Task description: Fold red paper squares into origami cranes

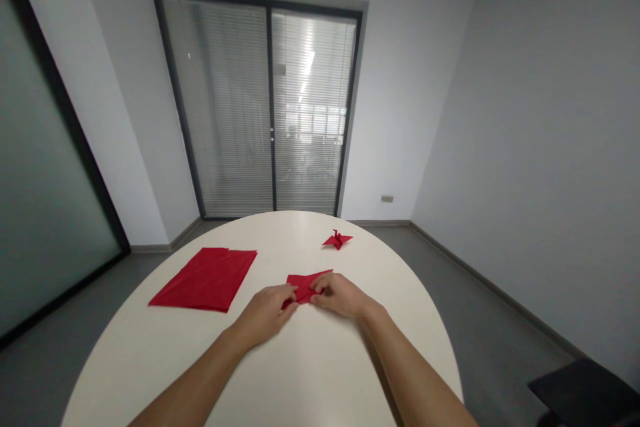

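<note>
The left hand (pixel 267 310) and right hand (pixel 340 295) each pinch the paper (pixel 306 282), grip closed. The paper lies flat on the surface (pixel 300 373) between both grips. A stack (pixel 205 278) lies left and a crane (pixel 337 239) lies far.

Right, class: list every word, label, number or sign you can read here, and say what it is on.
None can be read. The red paper between the left hand and right hand, the stack of red sheets, the paper crane and the table are all plain.
</note>
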`<state>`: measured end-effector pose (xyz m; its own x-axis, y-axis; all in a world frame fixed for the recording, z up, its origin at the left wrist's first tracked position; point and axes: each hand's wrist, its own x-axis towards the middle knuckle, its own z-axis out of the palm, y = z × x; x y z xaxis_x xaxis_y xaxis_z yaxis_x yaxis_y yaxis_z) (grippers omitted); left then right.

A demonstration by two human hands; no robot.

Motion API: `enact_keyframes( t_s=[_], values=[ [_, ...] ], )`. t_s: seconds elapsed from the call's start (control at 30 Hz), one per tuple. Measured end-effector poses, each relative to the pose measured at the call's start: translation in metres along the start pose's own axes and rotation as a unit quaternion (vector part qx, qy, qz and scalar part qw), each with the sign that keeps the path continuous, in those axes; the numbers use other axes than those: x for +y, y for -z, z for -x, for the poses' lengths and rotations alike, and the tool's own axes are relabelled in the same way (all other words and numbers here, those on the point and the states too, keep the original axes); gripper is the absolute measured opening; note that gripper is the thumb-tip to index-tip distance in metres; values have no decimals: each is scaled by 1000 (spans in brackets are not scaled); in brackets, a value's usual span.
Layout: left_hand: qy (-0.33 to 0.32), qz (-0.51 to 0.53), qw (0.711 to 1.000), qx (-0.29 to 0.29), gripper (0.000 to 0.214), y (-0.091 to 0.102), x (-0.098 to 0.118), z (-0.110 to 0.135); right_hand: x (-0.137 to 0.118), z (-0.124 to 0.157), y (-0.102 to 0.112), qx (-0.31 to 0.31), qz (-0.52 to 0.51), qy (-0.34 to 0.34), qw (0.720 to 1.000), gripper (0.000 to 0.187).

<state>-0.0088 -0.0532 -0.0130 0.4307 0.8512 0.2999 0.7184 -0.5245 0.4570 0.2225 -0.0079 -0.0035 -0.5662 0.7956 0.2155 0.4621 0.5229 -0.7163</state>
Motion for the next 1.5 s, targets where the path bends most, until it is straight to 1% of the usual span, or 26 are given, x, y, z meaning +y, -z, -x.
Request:
enact_keyframes(
  t_s=[0.13,0.27,0.33,0.4,0.5,0.6,0.7,0.83,0.93,1.07,1.17,1.27,1.37,1.5],
  values=[
    [30,5,999,16,19,-5,-6,-2,2,-3,-4,15,68,27,997,19],
    [35,7,999,29,25,-8,-10,-2,2,-4,-6,49,118,28,991,15],
    [23,8,999,27,29,-8,-11,-2,2,-4,-7,59,127,17,990,9],
    [2,0,1000,16,29,-7,-10,-2,3,-2,-8,63,126,11,990,10],
    [-30,-34,999,7,29,-6,-9,-1,5,-2,-9,68,128,25,989,17],
    [-48,-75,996,7,30,-4,-5,0,6,-5,-13,85,150,43,984,13],
    [-75,-90,993,1,31,-1,1,1,5,-8,-17,98,173,51,979,10],
    [-93,-96,991,-9,31,3,7,1,1,-8,-19,94,177,52,978,11],
    [-93,-94,991,-18,37,3,5,1,0,-6,-20,88,181,44,979,11],
    [-87,-77,993,-34,45,1,-2,1,2,-4,-22,81,193,40,977,21],
    [-82,-68,994,-24,46,-1,-4,2,3,-4,-22,79,198,45,976,32],
    [-81,-65,994,-20,48,1,-2,3,2,-3,-21,75,202,46,976,33],
    [-84,-60,994,-27,45,7,0,4,-2,-3,-18,67,209,35,975,30],
    [-93,-34,994,-35,39,12,-3,4,-5,-3,-17,50,211,31,976,33]
  ],
)
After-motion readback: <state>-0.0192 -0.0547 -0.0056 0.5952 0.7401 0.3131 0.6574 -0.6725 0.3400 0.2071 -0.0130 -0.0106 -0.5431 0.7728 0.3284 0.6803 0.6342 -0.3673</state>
